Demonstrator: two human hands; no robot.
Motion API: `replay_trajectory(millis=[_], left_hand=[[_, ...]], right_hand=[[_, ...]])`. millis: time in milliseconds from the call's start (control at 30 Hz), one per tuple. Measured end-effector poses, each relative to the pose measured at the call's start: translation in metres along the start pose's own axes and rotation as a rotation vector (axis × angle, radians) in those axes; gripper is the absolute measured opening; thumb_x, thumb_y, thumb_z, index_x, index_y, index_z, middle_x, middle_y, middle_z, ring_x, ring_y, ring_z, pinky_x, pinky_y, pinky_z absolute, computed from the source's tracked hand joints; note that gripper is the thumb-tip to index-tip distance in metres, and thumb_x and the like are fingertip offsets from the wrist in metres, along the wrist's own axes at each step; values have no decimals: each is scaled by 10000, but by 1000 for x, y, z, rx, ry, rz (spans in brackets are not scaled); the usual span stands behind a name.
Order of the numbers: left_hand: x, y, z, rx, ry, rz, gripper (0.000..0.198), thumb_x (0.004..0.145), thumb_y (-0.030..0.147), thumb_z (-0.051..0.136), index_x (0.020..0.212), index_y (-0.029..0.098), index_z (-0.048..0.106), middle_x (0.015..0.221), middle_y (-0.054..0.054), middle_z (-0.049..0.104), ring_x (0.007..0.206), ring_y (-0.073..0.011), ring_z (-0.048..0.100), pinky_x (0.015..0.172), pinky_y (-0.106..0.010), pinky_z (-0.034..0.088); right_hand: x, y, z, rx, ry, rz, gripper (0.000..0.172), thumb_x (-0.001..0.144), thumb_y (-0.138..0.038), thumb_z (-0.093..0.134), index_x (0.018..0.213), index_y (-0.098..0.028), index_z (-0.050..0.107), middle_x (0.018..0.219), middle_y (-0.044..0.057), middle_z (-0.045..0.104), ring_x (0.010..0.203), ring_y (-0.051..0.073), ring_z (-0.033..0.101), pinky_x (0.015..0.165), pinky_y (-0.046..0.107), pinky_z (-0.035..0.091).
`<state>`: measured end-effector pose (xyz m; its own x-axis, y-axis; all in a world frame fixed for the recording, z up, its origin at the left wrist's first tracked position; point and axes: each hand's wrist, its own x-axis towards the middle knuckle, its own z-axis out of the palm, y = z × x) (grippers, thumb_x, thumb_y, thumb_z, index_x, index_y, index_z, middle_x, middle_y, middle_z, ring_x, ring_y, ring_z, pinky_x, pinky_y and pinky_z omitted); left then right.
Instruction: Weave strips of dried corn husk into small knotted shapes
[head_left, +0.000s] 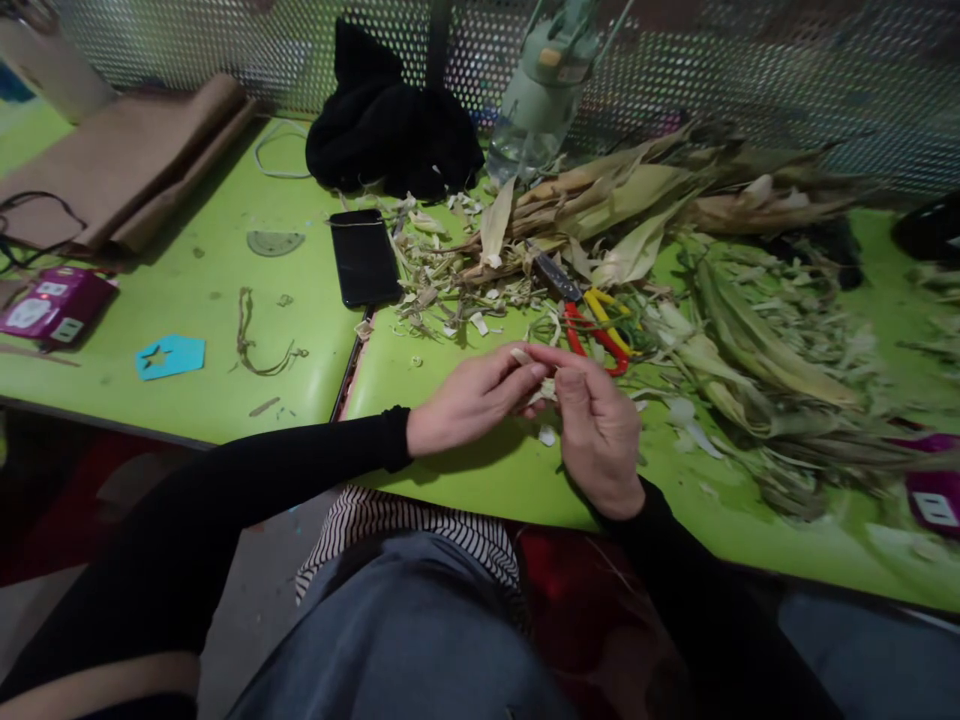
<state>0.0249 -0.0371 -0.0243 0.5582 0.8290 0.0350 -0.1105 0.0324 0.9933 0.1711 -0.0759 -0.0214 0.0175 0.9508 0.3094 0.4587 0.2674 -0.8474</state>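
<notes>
My left hand (476,397) and my right hand (600,430) meet above the front part of the green table (457,478). Between their closed fingertips is a small pale piece of husk (545,391), partly hidden by the fingers. Just beyond my hands lie pliers (596,315) with one red and one yellow handle. Husk scraps (435,285) spread behind them, and long dried corn husks (615,205) are heaped further back. More green husk leaves (765,350) lie to the right of my right hand.
A black phone (365,258) lies left of the scraps. Behind stand a black cloth bundle (394,130) and a clear bottle (536,105). Leftward are a blue tag (170,358), a cord (251,350), a protractor (275,243), a purple box (56,308) and brown paper (112,165).
</notes>
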Motion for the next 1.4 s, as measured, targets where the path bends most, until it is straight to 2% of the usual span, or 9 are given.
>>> replay_trajectory(millis=[200,367,567,733,833,933,1000,1100,1400], left_hand=[[2,3,2,128,123,-10,149,1011,282,444,894,189,455,731,31,473,625,-90,443,625,-233,428],[-1,14,1,110,100,40,115,1010,271,446,925,195,459,807,11,488,670,-97,439,639,-231,428],[-1,16,-6,94,81,23,119,1007,289,465,937,195,480,764,25,467,613,-80,416,573,-218,390],[3,13,-13,-42,-5,1,211,982,383,517,973,172,514,715,50,457,561,-57,453,548,-208,405],[1,13,-13,-155,-104,-41,344,852,418,707,967,151,523,696,54,516,602,-60,517,594,-207,438],[0,9,-11,-231,-166,-91,404,737,354,817,945,138,546,709,43,584,646,-62,562,660,-220,471],[0,5,-10,-250,-192,-111,353,739,314,810,910,128,564,728,27,620,663,-69,587,686,-238,489],[-1,3,-10,-233,-221,-131,227,787,228,755,896,115,591,764,-4,672,715,-94,643,740,-268,519],[-7,13,-15,213,-252,-4,149,823,250,716,899,131,671,825,-15,714,743,-106,621,741,-235,480]], right_hand=[[-1,-1,2,-57,18,-8,362,1019,-433,439,1252,-288,675,1227,67,733,1015,215,719,793,356,614],[-1,-1,-2,-9,94,39,326,995,-460,491,1183,-302,706,1167,59,739,913,194,713,619,284,579],[3,3,-7,-58,88,20,339,988,-489,486,1125,-281,716,856,29,687,600,139,550,525,293,469],[7,11,-9,87,53,118,304,937,-530,573,920,-235,646,604,-47,470,478,105,394,431,255,317],[8,11,-9,85,81,93,319,933,-541,574,862,-231,604,629,-40,515,508,111,455,467,259,367],[9,8,-10,-61,120,-33,294,952,-488,562,815,-230,602,735,-1,607,664,146,563,627,302,467],[10,7,-11,-144,130,-113,277,959,-442,560,782,-233,599,770,15,617,743,169,580,707,332,478],[10,6,-13,-197,130,-154,271,957,-405,561,748,-235,585,765,20,593,746,179,560,706,342,460],[9,5,-15,-157,71,-80,252,935,-372,593,731,-225,585,725,4,566,701,162,530,677,318,432]])
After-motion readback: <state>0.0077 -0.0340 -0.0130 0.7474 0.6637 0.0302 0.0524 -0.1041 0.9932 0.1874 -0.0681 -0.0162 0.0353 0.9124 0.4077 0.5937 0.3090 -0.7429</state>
